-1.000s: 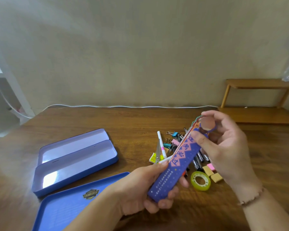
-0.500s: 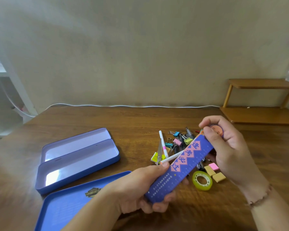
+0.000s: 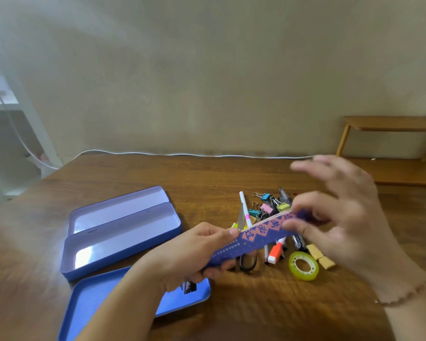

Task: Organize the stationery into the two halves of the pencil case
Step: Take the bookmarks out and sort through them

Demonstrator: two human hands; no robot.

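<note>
Both hands are up over the desk (image 3: pixel 207 178), sharing one long purple-blue bookmark bundle (image 3: pixel 253 238) that runs slantwise between them, low at the near left and rising toward the far right. Left hand (image 3: pixel 197 252) grips the lower end: thumb pressed on the upper edge, fingers curled round underneath. Right hand (image 3: pixel 340 212) is blurred with motion; its lower fingers touch the upper end of the bundle while the forefinger and the others are lifted and spread, so whether it really pinches the bundle cannot be told.

Right beneath and beyond the bundle lies the stationery heap: a white pen (image 3: pixel 244 209) pointing away, coloured binder clips (image 3: pixel 268 205) just beside it, an orange-and-white marker (image 3: pixel 275 253) poking out from under the bundle, black scissor handles (image 3: pixel 248 262) near the left hand's fingers, a yellow-green tape roll (image 3: pixel 303 266) at the near right, and two tan erasers (image 3: pixel 320 255) just beside the roll.

Over on the left sits the open pencil case (image 3: pixel 123 232), its two shallow purple halves side by side, well apart from the heap. Nearer still lies a blue lid (image 3: pixel 101 294) flat on the desk, partly covered by the left forearm. A white cable (image 3: pixel 182 155) runs along the far edge by the wall, and a wooden shelf (image 3: pixel 391 124) stands at the far right.
</note>
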